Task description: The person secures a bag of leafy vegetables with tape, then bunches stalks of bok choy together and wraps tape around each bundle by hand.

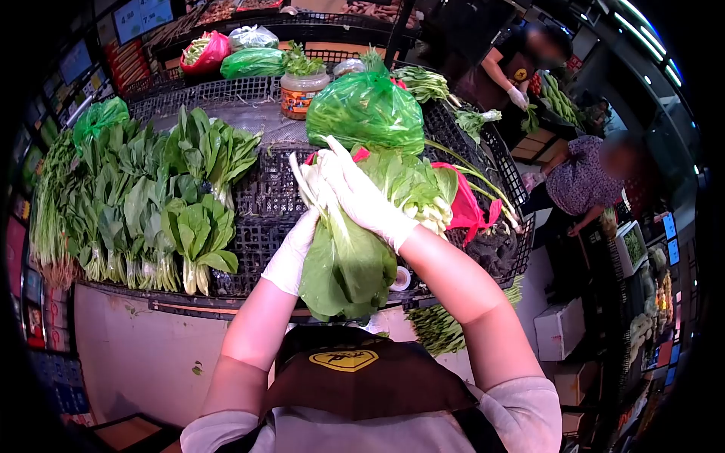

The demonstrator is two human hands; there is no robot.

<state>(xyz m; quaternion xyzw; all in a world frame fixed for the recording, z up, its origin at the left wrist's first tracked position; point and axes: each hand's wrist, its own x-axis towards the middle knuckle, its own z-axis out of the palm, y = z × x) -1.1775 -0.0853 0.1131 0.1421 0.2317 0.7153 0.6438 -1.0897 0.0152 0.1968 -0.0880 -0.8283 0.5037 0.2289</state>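
Observation:
Both my hands wear white gloves and hold a bunch of leafy greens [343,264] above the crate display. Its pale stems point away from me, and the broad green leaves hang toward my apron. My right hand [366,195] lies along the stems with its fingers stretched forward, pressing against them. My left hand [293,253] supports the bunch from the left side; its fingers are mostly hidden behind stems and leaves. Just right of my right hand lies a pile of loose greens [411,185], beside a red plastic bag [470,200].
Rows of bundled greens [143,204] stand on the left. Ahead are a stuffed green bag [366,113] and a jar [300,92]. Long green vegetables [438,328] lie below on the right. Two people [521,64] are at the right, one wearing gloves.

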